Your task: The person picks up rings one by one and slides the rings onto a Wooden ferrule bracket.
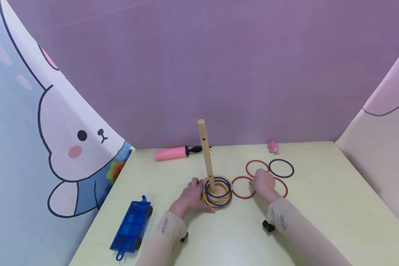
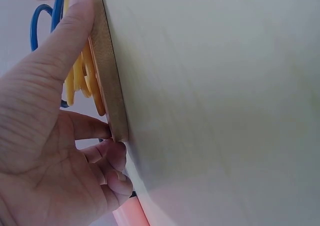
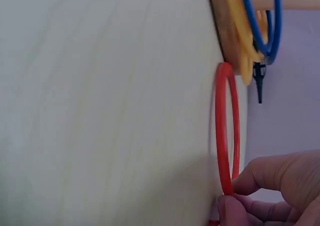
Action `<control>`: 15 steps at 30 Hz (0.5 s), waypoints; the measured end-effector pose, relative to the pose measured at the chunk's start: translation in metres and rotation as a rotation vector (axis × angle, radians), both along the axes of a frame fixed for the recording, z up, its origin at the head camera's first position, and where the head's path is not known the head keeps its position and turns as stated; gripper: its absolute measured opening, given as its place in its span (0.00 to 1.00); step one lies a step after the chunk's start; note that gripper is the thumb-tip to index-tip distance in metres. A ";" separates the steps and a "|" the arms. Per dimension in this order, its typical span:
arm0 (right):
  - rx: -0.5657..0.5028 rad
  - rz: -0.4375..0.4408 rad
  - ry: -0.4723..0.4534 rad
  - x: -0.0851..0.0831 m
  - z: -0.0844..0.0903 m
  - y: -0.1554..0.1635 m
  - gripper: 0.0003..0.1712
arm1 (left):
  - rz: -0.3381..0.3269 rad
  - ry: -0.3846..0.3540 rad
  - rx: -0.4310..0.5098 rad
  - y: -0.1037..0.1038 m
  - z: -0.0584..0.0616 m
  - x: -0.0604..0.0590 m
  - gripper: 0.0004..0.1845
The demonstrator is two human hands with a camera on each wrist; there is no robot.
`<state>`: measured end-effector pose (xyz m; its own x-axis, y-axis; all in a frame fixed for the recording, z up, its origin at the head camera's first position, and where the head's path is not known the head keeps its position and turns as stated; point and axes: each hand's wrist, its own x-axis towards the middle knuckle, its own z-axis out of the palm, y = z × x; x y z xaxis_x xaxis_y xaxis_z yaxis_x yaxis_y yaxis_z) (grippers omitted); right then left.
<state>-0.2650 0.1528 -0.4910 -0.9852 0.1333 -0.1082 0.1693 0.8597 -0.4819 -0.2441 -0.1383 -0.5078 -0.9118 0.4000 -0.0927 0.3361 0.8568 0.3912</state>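
A ring-toss stand has an upright wooden peg [image 1: 206, 155] on a flat wooden base [image 2: 107, 68]. Several yellow rings [image 2: 87, 68] and blue rings [image 3: 276, 26] lie stacked around the peg's foot. My left hand [image 1: 192, 195] grips the base at its left edge, thumb along the near side and fingers bent at the far side. To the right of the stand, my right hand [image 1: 264, 183] pinches a red ring [image 3: 222, 121] between thumb and forefinger. That ring's opposite side is right by the base.
Two more red rings, one behind [image 1: 252, 160] and one right [image 1: 286, 188] of my right hand, lie beside a dark blue ring [image 1: 293, 170]. A pink pump [image 1: 171, 153] and small pink toy [image 1: 273, 147] are at the back. A blue toy trailer [image 1: 131, 227] stands front left.
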 end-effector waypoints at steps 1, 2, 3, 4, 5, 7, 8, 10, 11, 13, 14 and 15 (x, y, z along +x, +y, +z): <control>0.000 0.007 0.001 0.002 0.001 0.002 0.11 | 0.001 -0.002 0.000 0.000 0.000 0.000 0.69; -0.009 0.016 0.004 0.003 0.002 0.004 0.11 | 0.001 -0.004 -0.001 0.001 0.000 0.000 0.69; -0.022 0.026 0.014 0.005 0.003 0.005 0.11 | 0.000 -0.004 0.002 0.000 0.000 0.000 0.69; -0.031 0.035 0.028 0.007 0.004 0.006 0.11 | -0.001 -0.001 0.008 0.000 0.000 0.001 0.69; -0.045 0.045 0.042 0.010 0.006 0.008 0.10 | -0.001 -0.001 0.006 -0.001 0.000 0.001 0.69; -0.080 0.067 0.074 0.015 0.010 0.011 0.09 | -0.002 -0.003 0.007 -0.001 0.001 0.001 0.69; -0.101 0.075 0.094 0.018 0.013 0.012 0.08 | -0.004 -0.001 0.009 -0.001 0.001 0.001 0.69; -0.127 0.085 0.125 0.024 0.019 0.015 0.06 | -0.006 0.000 0.010 -0.001 0.001 0.001 0.69; -0.140 0.087 0.140 0.027 0.022 0.016 0.05 | -0.006 -0.003 0.003 -0.001 0.002 0.001 0.69; -0.183 0.084 0.153 0.033 0.028 0.018 0.04 | -0.006 -0.008 -0.006 -0.001 0.002 0.001 0.69; -0.206 0.083 0.155 0.036 0.030 0.019 0.03 | -0.005 -0.009 -0.005 -0.001 0.002 0.001 0.69; -0.238 0.080 0.149 0.039 0.033 0.019 0.03 | -0.004 -0.013 -0.008 -0.001 0.002 0.001 0.70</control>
